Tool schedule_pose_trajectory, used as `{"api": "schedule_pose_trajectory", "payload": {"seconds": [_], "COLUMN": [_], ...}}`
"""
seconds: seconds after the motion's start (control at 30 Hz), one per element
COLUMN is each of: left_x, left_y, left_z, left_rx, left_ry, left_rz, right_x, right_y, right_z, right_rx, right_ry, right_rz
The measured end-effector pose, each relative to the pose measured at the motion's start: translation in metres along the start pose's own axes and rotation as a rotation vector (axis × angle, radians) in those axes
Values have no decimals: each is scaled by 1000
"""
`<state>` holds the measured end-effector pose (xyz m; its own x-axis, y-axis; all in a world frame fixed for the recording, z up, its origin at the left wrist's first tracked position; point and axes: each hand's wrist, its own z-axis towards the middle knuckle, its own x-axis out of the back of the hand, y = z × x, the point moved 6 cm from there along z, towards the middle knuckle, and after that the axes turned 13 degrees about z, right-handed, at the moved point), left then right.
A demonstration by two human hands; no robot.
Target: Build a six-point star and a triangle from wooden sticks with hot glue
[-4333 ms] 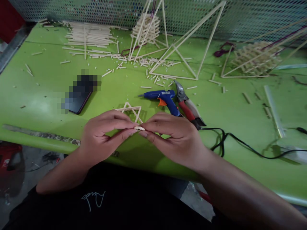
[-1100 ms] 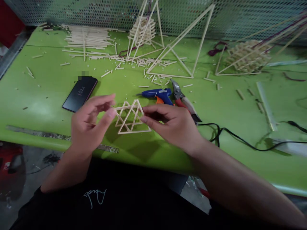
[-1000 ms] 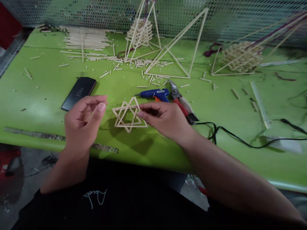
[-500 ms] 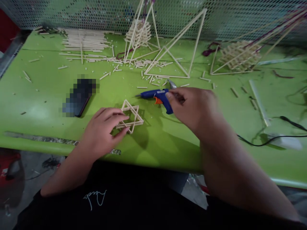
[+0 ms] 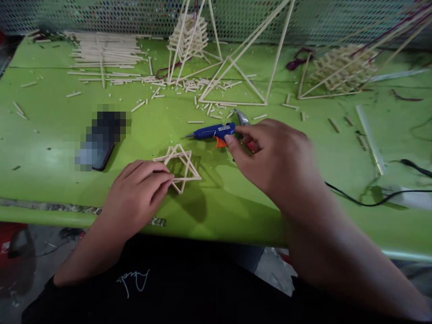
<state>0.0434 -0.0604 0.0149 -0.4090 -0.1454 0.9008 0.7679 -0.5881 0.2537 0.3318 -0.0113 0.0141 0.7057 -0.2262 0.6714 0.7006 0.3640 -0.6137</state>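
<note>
Head view: curled hands (image 5: 137, 193) (image 5: 276, 157) touch stick star (image 5: 189, 159) and glue gun (image 5: 214, 131).

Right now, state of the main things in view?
Left hand: fingers closed on star frame
Right hand: at glue gun, grip unclear
Star frame: sticks joined
Glue gun: nozzle pointing left
Phone: lying flat, screen pixelated
Pruners: mostly hidden, open or shut unclear
Strip: flat, partly covered
Middle stick frame: standing
</note>
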Motion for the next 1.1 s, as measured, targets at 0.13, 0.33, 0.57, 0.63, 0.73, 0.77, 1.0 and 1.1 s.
{"api": "schedule_pose_trajectory", "payload": {"seconds": [0.13, 0.33, 0.57, 0.63, 0.73, 0.77, 1.0, 1.1], "left_x": [17, 5, -4, -4, -1, 0, 1, 4], "left_y": [-5, -27, -28, -26, -25, -24, -18, -12], "left_z": [-4, -16, -10, -7, -4, -4, -2, -1], "left_rx": [187, 457, 480, 501, 499, 490, 468, 413], "left_ry": [203, 145, 48, 44, 53, 51, 57, 101], "left_rz": [-252, -653, -749, -756, -768, -769, -693, -663], "right_x": [1, -4, -16, -17, -19, -19, -17, -16], "right_y": [-26, -43, -44, -46, -48, -48, -50, -53], "right_z": [4, 1, -6, -7, -9, -9, -9, -10], "right_rx": [60, 36, -123, -139, -145, -145, -55, 25], "right_ry": [-43, -146, -345, -375, -380, -373, -280, -260], "right_rz": [238, 552, 781, 817, 843, 838, 689, 633]}}
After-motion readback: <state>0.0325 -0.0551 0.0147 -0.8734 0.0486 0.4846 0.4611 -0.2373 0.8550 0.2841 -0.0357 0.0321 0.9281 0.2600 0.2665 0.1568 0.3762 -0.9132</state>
